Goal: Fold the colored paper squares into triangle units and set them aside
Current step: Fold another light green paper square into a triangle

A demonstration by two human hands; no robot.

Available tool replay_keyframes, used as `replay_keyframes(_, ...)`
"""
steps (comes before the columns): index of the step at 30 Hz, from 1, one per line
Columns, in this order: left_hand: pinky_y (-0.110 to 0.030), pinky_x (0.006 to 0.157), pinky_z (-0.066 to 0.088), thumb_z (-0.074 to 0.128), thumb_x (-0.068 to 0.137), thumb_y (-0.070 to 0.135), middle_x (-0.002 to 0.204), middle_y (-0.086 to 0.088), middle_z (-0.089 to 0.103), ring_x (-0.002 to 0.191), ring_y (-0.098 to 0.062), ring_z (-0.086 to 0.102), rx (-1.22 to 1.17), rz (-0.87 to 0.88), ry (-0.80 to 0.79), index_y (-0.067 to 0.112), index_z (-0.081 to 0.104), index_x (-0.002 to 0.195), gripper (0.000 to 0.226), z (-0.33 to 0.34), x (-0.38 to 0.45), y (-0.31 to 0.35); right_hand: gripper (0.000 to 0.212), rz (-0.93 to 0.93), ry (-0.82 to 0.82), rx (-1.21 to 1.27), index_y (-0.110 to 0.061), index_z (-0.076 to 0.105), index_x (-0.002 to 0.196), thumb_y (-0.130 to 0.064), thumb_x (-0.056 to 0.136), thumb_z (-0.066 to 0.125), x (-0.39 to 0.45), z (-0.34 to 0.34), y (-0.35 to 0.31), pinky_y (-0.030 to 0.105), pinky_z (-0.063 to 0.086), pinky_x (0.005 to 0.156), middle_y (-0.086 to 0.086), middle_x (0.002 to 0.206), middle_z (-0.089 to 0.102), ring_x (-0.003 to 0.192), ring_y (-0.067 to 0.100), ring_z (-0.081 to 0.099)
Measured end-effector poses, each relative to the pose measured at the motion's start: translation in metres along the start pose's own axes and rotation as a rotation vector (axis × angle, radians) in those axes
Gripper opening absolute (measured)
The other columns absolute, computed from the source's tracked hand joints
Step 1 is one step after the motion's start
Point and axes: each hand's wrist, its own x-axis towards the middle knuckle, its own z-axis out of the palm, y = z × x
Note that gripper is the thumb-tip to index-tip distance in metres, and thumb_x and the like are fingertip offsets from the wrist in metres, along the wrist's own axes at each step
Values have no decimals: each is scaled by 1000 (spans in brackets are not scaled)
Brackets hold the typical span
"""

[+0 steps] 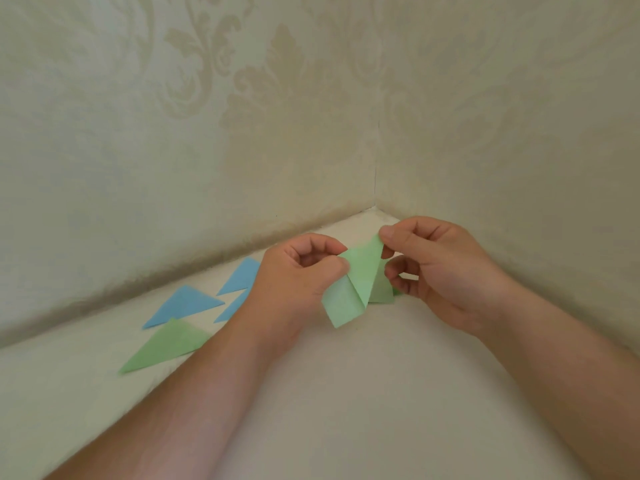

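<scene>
A partly folded green paper (360,285) is held in the air above the white surface, near the corner of the walls. My left hand (298,275) pinches its left edge with curled fingers. My right hand (436,268) pinches its upper right corner between thumb and forefinger. To the left lie folded triangles: a green triangle (166,348) nearest me, a blue triangle (183,304) behind it, another blue triangle (240,275) farther back, and a third blue one (232,308) partly hidden by my left wrist.
The white surface (346,393) ends at two wallpapered walls that meet in a corner (375,202) just behind my hands. A small bit of green paper (396,291) shows under my right hand.
</scene>
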Motion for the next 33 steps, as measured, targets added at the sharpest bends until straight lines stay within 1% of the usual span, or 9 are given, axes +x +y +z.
replay_keyframes(3,-34,73,50,77,82,5,85,-6,73,77,-19,66,-56,-30,-4,23,77,80,18,-2,0,0,25,64,-135,-20,-19,77,87,-43,80,75,-4,1,0,32,49,70,1,91,72,66,17,58)
replay_keyframes(6,-38,81,55,75,87,0,89,-9,74,84,-23,70,-147,-64,7,16,74,88,16,-2,1,1,12,73,-189,-82,-22,76,79,-28,89,74,-5,6,5,31,52,70,1,85,73,68,17,59)
replay_keyframes(9,-42,84,54,75,87,-1,88,-10,71,84,-22,68,-155,-53,-16,17,74,86,18,-1,2,1,19,53,-125,-50,-18,71,76,-17,95,70,-2,6,6,32,52,68,3,81,70,65,16,58)
replay_keyframes(13,-38,71,39,65,72,13,68,1,60,72,-23,53,42,-34,-114,27,71,88,22,-3,0,-2,26,-4,-131,-107,-14,65,68,-6,93,68,-1,5,8,28,53,62,7,74,65,68,18,58)
replay_keyframes(15,-36,69,40,59,73,14,70,-1,61,70,-22,55,64,-39,-194,24,69,96,27,-2,-2,-2,25,-45,-159,-182,-9,64,68,0,91,68,-2,7,10,28,53,62,10,73,63,69,20,59)
replay_keyframes(20,-38,76,51,74,83,28,82,-7,74,76,-16,65,181,77,-128,19,78,85,9,0,-2,-3,19,-74,-199,-268,6,62,74,-1,91,69,-3,7,16,36,46,68,13,73,59,70,21,54)
replay_keyframes(25,-40,75,49,75,89,27,86,-24,69,78,-21,60,111,110,-95,10,76,88,17,-3,0,-5,12,-68,-154,-234,6,66,82,-2,91,70,-3,8,13,30,53,65,15,79,64,71,22,59)
replay_keyframes(30,-35,76,55,71,96,13,87,-6,76,80,-17,69,89,64,-145,14,78,89,9,-1,-2,-6,14,-84,-142,-236,9,61,79,2,90,69,-1,5,14,42,45,71,19,80,60,75,27,52)
replay_keyframes(33,-30,71,54,71,95,14,82,-3,75,75,-14,67,113,74,-129,12,77,89,10,-1,-2,-5,13,-65,-117,-232,7,65,80,0,90,70,-1,6,14,36,50,67,17,78,63,70,24,58)
